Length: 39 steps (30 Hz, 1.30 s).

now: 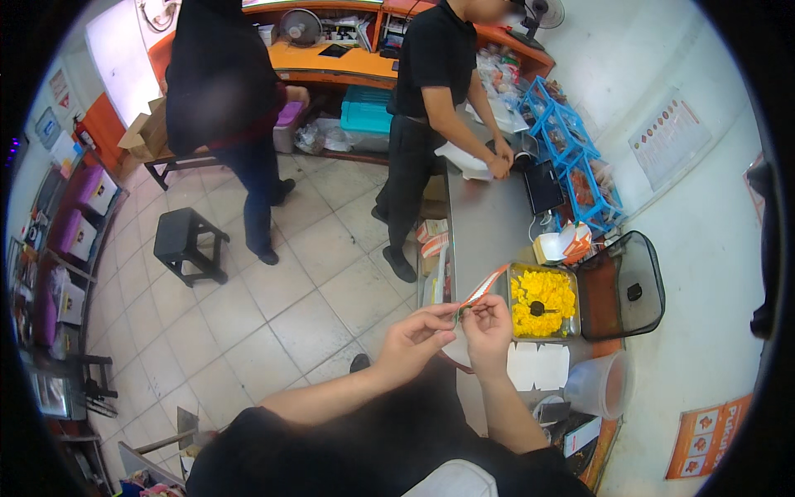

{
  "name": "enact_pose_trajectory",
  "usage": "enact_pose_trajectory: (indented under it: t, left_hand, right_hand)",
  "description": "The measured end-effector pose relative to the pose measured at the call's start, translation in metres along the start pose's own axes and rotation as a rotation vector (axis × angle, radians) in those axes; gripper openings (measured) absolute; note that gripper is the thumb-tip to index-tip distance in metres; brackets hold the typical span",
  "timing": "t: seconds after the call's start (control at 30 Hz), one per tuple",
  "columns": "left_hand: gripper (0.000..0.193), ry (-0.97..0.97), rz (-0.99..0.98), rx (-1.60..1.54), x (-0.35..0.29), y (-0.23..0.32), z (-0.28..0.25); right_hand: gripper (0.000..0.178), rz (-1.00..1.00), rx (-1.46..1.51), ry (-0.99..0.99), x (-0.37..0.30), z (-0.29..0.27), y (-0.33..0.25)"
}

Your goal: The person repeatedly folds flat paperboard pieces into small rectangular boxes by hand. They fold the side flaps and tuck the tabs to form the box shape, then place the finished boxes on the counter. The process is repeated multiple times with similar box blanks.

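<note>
In the head view, the right hand (489,331) pinched the near end of an orange-and-white folded piece (483,287) between thumb and fingertips; the left hand (414,340) met it there, fingers half curled — whether they gripped it too, I could not tell; the piece slanted up and away from the hands, just left of a tray (577,330) of yellow food (538,290); a dark see-through lid (621,282) stood open against the tray's right side; a clear tub (598,385) stood nearer the body; farther along the counter (489,217), a co-worker (431,70) bent over white paper (465,161).
</note>
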<state>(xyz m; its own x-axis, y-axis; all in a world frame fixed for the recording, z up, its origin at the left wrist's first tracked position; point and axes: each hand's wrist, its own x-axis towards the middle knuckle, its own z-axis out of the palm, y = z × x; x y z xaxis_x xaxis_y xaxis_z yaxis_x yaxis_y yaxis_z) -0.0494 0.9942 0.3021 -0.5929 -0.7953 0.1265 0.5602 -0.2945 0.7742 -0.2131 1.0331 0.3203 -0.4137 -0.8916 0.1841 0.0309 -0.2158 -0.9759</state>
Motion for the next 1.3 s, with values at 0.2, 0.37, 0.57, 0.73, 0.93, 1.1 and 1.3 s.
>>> enact_pose_trajectory:
  t: [0.2,0.37,0.57,0.73,0.93,1.1,1.3]
  left_hand:
    - [0.017,0.112,0.302,0.157,0.011,-0.004,0.000]
    - [0.016,0.256,0.442,0.484,0.026,-0.004,-0.009]
    - [0.017,0.251,0.191,0.279,0.039,0.004,-0.011]
    - [0.014,0.221,0.184,0.301,0.050,0.003,-0.006]
    - [0.017,0.218,0.343,0.583,0.059,0.003,-0.006]
    - [0.019,0.206,0.625,1.139,0.056,0.017,-0.007]
    - [0.031,0.366,0.489,0.646,0.033,0.039,-0.040]
  right_hand:
    - [0.019,-0.181,-0.005,0.014,0.011,0.026,0.006]
    - [0.013,0.017,0.168,-0.106,0.016,0.021,0.010]
    - [0.015,0.054,0.195,-0.158,0.036,0.004,0.020]
    - [0.020,0.130,0.296,-0.166,0.044,-0.001,0.025]
    - [0.025,0.233,0.576,-0.206,0.045,0.009,0.018]
    - [0.031,0.305,0.785,-0.215,0.039,0.029,0.015]
    - [0.052,0.339,0.514,-0.652,0.035,0.040,0.030]
